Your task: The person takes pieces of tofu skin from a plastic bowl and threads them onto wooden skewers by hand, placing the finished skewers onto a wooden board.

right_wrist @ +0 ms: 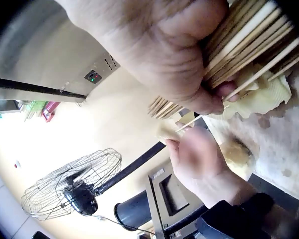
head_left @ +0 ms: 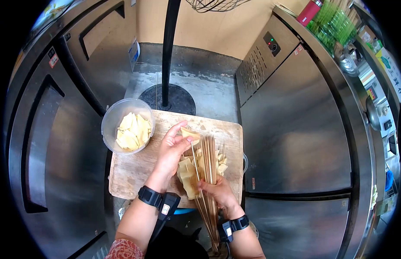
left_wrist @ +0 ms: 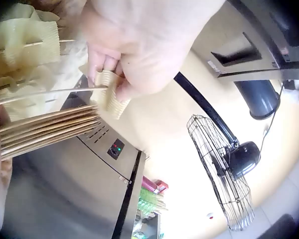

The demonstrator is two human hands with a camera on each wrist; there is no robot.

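Note:
The left hand (head_left: 169, 151) pinches a pale yellow ridged slice (left_wrist: 109, 94) between thumb and fingers. One skewer's (left_wrist: 55, 92) tip meets that slice. In the right hand (head_left: 220, 193) is a thick bundle of wooden skewers (head_left: 209, 162), with the single skewer held out at its side by thumb and finger. The right wrist view shows the right hand (right_wrist: 164, 55) curled round the bundle (right_wrist: 244, 42). Skewered yellow slices (head_left: 188, 177) lie on the wooden board (head_left: 135, 172) beside and partly behind the bundle.
A clear tub (head_left: 106, 131) of yellow slices (head_left: 133, 131) stands at the board's left back corner. Behind the board is a fan's round base (head_left: 183, 101) with a black pole (head_left: 168, 52). Steel cabinets (head_left: 295, 129) flank both sides.

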